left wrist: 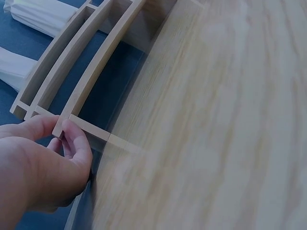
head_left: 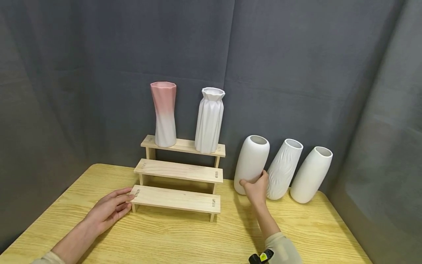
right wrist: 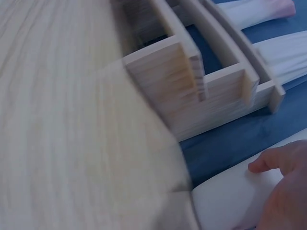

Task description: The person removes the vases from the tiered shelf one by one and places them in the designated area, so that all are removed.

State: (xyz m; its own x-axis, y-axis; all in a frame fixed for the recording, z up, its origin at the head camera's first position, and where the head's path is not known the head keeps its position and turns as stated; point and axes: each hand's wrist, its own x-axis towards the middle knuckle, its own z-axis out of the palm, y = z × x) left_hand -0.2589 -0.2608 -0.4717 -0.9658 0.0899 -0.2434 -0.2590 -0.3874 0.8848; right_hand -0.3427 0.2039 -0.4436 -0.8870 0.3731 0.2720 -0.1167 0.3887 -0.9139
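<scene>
My left hand (head_left: 107, 211) is at the left end of a three-step wooden display stand (head_left: 174, 198). In the left wrist view, the thumb and fingers pinch the end of its lowest board (left wrist: 88, 79). My right hand (head_left: 258, 189) grips the lower part of a smooth white vase (head_left: 252, 157), which stands on the table right of the stand. The right wrist view shows the thumb (right wrist: 261, 162) against the vase's side. On the top step are a pink-and-white twisted vase (head_left: 165, 115) and a white pleated vase (head_left: 210, 121).
To the right of the gripped vase stand a white vase with a wavy relief (head_left: 284, 170) and another smooth white vase (head_left: 311, 176). A grey curtain (head_left: 280, 66) hangs behind the wood-grain table (head_left: 158, 242), and the two lower steps hold nothing.
</scene>
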